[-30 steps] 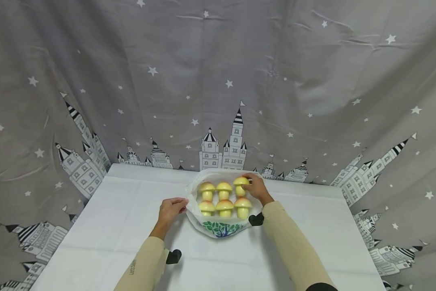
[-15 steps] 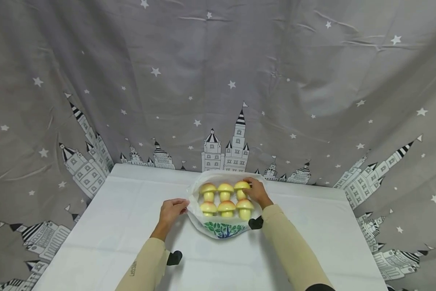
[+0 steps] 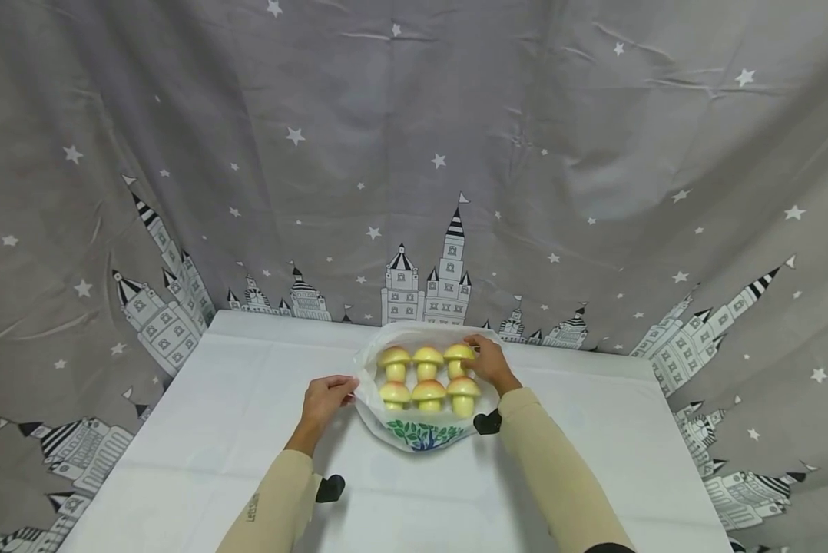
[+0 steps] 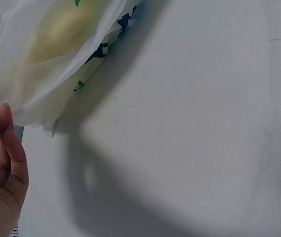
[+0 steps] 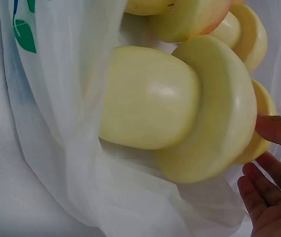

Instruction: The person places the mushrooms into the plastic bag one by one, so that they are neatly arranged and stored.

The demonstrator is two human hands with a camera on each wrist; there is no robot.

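Note:
In the head view, a white plastic bag (image 3: 374,424) with a green and blue tree print lies open on the table. Several yellow toy mushrooms sit inside it in two rows. My right hand (image 3: 491,364) holds the back right mushroom (image 3: 458,353) by its right side. From the right wrist, the front right mushroom (image 5: 150,98) looks large and partly hides the held one (image 5: 264,106); my thumb and fingertips are at that one's cap. At the bag's left rim, my left hand (image 3: 322,401) pinches the plastic. The left wrist view cuts off part of this hand (image 4: 5,173).
A white cloth covers the table (image 3: 234,415). Behind it hangs a grey curtain (image 3: 331,92) with stars and castles. Both forearms reach in from the front, each with a black heart-shaped piece (image 3: 330,488) near the wrist.
The back right mushroom has come down slightly into line with its row, my right hand moving with it. My left hand keeps its place on the bag's rim.

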